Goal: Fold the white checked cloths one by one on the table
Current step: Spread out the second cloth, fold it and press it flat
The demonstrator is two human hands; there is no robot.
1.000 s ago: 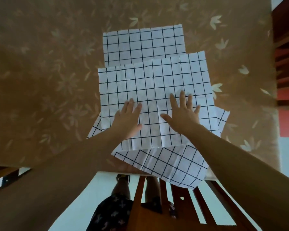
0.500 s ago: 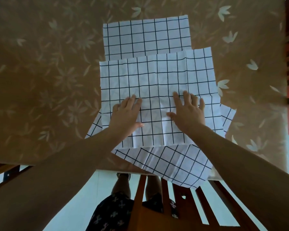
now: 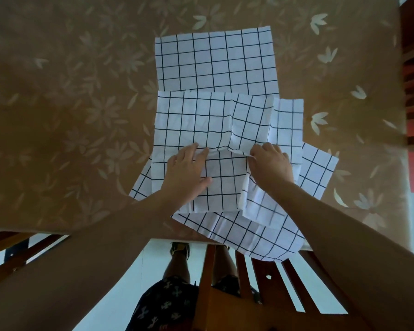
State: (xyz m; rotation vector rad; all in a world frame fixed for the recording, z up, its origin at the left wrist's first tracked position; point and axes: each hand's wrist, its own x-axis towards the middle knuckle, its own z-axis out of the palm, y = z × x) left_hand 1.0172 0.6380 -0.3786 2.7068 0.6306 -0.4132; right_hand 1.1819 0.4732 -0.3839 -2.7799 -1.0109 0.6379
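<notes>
The left hand [image 3: 189, 170] presses flat on the top cloth [image 3: 196, 120] by the table [image 3: 58, 115] edge; the right hand [image 3: 270, 166] pinches its folded-over flap, fingertips hidden. A lower cloth [image 3: 249, 240], mostly covered, overhangs that edge.

The top checked cloth [image 3: 196, 120] is thin white cloth, matt, with creases and wrinkles. The folded checked cloth [image 3: 215, 60] behind it looks smooth and flat. The brown flowery tablecloth [image 3: 69, 103] is smooth with a soft shine. The chair [image 3: 207, 271] is brown wood, smooth and a bit shiny.
</notes>
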